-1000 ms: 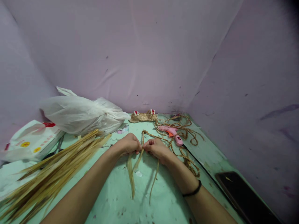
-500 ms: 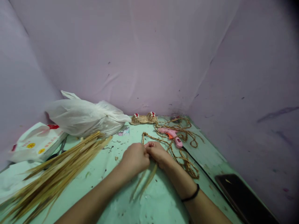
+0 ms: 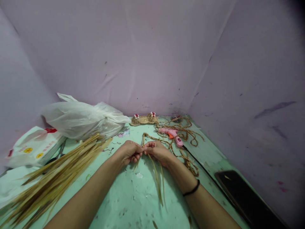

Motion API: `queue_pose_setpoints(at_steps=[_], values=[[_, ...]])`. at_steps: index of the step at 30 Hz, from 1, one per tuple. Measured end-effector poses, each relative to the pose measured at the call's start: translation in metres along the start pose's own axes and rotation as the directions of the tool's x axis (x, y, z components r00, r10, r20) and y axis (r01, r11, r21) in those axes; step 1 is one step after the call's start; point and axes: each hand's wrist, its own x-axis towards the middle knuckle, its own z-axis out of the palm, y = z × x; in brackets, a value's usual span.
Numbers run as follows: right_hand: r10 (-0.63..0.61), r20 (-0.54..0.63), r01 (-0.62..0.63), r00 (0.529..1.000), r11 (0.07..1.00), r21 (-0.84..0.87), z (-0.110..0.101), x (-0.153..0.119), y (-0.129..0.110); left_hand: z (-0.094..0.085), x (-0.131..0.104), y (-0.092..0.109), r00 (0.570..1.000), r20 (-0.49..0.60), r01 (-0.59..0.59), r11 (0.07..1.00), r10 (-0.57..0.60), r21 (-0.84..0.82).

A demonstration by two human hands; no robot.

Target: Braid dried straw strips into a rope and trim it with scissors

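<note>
My left hand [image 3: 130, 152] and my right hand [image 3: 157, 152] meet fingertip to fingertip over the middle of the table. Both pinch the near end of a braided straw cord [image 3: 143, 138], which runs away from my fingers, bends back, and trails right into a loose tangle [image 3: 190, 165]. Loose straw strands [image 3: 156, 181] hang from beneath my right hand toward me. A short bit of strand [image 3: 136, 165] shows under my left hand. The exact crossing of the strands is hidden by my fingers.
A bundle of dry straw leaves [image 3: 59, 171] lies left, beside a white box [image 3: 35, 146] and a tied plastic bag [image 3: 85, 119]. Woven slippers with beads [image 3: 144, 120] sit by the wall. A pink glue gun [image 3: 175, 136] and dark phone [image 3: 245, 197] are on the right.
My left hand has turned and shifted left, its fingers now meeting my right hand's at the cord. The loose strands have swung right, beneath my right hand. The view has shifted slightly.
</note>
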Motion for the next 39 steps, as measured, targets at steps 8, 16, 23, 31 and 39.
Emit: queue_pose_setpoints(at_steps=[8,16,23,31,39], values=[[-0.284,-0.048,0.193,0.958,0.755,-0.627,-0.001,0.0,0.003,0.01,0.0,0.001,0.983,-0.184,0.016,0.979,0.022,0.203],[-0.17,-0.216,-0.082,0.961,0.573,-0.816,0.003,-0.025,-0.025,0.017,-0.003,0.001,0.97,-0.244,0.016,0.988,0.023,0.157],[-0.288,-0.216,-0.028,0.933,0.539,-0.842,0.03,-0.033,-0.022,0.007,-0.001,-0.002,0.988,-0.151,0.03,0.999,-0.033,-0.026],[-0.266,-0.297,-0.016,0.917,0.719,-0.695,0.006,-0.027,-0.029,-0.005,-0.006,0.001,0.998,0.028,-0.056,0.998,0.056,-0.012],[0.17,-0.036,-0.169,0.985,0.985,0.039,0.017,-0.016,-0.017,-0.005,-0.003,-0.002,0.995,0.033,-0.096,0.99,0.093,0.099]])
